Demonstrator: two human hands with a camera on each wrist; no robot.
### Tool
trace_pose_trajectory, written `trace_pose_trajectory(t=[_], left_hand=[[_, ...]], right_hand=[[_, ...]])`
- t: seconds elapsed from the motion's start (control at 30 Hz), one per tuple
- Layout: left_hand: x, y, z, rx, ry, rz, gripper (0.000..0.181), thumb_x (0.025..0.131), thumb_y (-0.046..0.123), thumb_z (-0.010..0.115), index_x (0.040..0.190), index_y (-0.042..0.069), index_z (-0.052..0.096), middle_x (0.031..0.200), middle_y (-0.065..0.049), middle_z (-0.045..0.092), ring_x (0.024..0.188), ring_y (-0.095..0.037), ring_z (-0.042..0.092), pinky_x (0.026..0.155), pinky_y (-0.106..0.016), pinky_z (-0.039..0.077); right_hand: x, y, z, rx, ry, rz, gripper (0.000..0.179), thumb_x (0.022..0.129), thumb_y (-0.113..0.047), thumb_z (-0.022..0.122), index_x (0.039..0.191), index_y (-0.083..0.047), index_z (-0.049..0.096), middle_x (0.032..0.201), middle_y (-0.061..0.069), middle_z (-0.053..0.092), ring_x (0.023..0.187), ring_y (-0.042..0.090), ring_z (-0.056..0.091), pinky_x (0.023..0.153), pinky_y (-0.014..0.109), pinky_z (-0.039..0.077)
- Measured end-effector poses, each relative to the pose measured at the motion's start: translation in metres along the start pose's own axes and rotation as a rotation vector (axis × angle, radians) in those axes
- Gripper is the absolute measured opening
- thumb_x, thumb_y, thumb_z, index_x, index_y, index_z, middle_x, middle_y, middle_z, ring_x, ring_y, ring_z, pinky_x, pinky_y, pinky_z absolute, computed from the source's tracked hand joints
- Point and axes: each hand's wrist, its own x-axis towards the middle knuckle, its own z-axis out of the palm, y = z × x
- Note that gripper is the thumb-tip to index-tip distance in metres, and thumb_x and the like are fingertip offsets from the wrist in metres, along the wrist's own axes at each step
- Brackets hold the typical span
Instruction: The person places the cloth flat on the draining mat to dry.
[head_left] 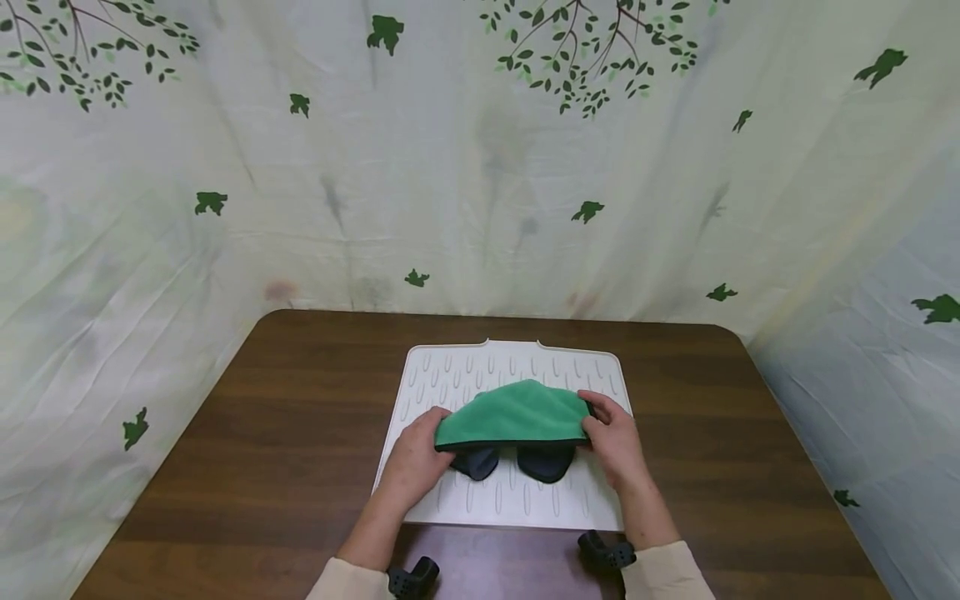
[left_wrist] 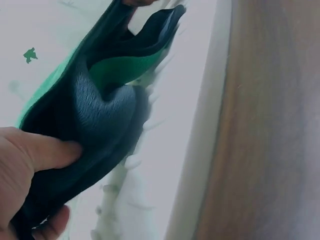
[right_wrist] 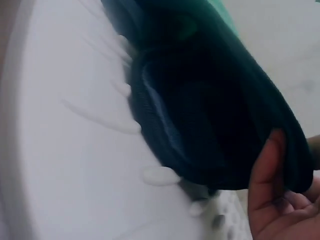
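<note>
A green cloth piece [head_left: 517,417] with black edging is stretched between both hands above a white ridged board. Two dark rounded flaps [head_left: 546,463] show below its front edge. My left hand [head_left: 415,454] grips the left end; in the left wrist view its thumb [left_wrist: 55,151] presses the dark, leather-like inner side. At the other end, my right hand [head_left: 615,437] pinches the corner, and the right wrist view shows a digit [right_wrist: 267,170] against the dark inside. The hollow underside gapes toward me. Its exact kind cannot be told.
The white board [head_left: 517,505] with raised ridges lies on a brown wooden table [head_left: 300,417]. A curtain [head_left: 465,167] printed with leaves hangs behind and beside the table. Black wrist cameras [head_left: 414,577] sit on both wrists.
</note>
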Motion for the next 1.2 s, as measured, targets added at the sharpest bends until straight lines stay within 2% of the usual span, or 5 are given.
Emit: trace_pose_trajectory(t=[0.43,0.6,0.87,1.0,1.2], left_hand=[[0.009,0.003,-0.010,0.095,0.256,0.104,0.035,0.071,-0.012,0.078,0.098,0.008,0.067,0.095,-0.008,0.069,0.089,-0.026,0.066,0.083,-0.044,0.058],[0.003,0.001,-0.008,0.099,0.168,0.082,0.033,0.072,0.001,0.085,0.097,0.012,0.068,0.094,-0.005,0.068,0.088,-0.024,0.063,0.081,-0.042,0.057],[-0.014,-0.007,-0.008,-0.001,-0.108,-0.074,0.055,0.070,0.062,0.087,0.107,0.025,0.070,0.105,0.009,0.067,0.104,-0.015,0.058,0.089,-0.037,0.051],[-0.013,-0.007,-0.007,-0.062,-0.074,-0.102,0.038,0.088,0.058,0.073,0.105,0.023,0.070,0.102,0.007,0.067,0.096,-0.014,0.061,0.086,-0.037,0.053],[-0.005,-0.005,-0.010,-0.080,0.024,-0.256,0.033,0.105,0.041,0.055,0.100,0.013,0.071,0.092,-0.005,0.072,0.083,-0.021,0.068,0.074,-0.041,0.054]], right_hand=[[-0.004,-0.024,-0.016,-0.039,0.178,-0.181,0.044,0.098,-0.002,0.051,0.140,-0.010,0.060,0.153,0.017,0.053,0.118,0.026,0.061,0.073,0.010,0.052],[-0.009,-0.020,-0.020,-0.160,0.151,-0.146,0.045,0.096,-0.004,0.052,0.140,-0.012,0.061,0.150,0.018,0.055,0.133,0.029,0.056,0.075,0.006,0.046],[-0.011,-0.002,-0.024,-0.394,0.063,-0.081,0.038,0.096,-0.011,0.059,0.134,-0.010,0.064,0.109,0.021,0.068,0.089,0.024,0.061,0.063,0.026,0.048],[-0.008,0.001,-0.024,-0.432,0.048,-0.068,0.033,0.100,-0.022,0.060,0.132,-0.012,0.063,0.100,0.015,0.066,0.089,0.023,0.061,0.066,0.028,0.047],[0.000,0.004,-0.024,-0.293,0.053,-0.043,0.048,0.104,-0.026,0.058,0.149,-0.013,0.047,0.132,0.025,0.062,0.117,0.033,0.062,0.088,0.032,0.051]])
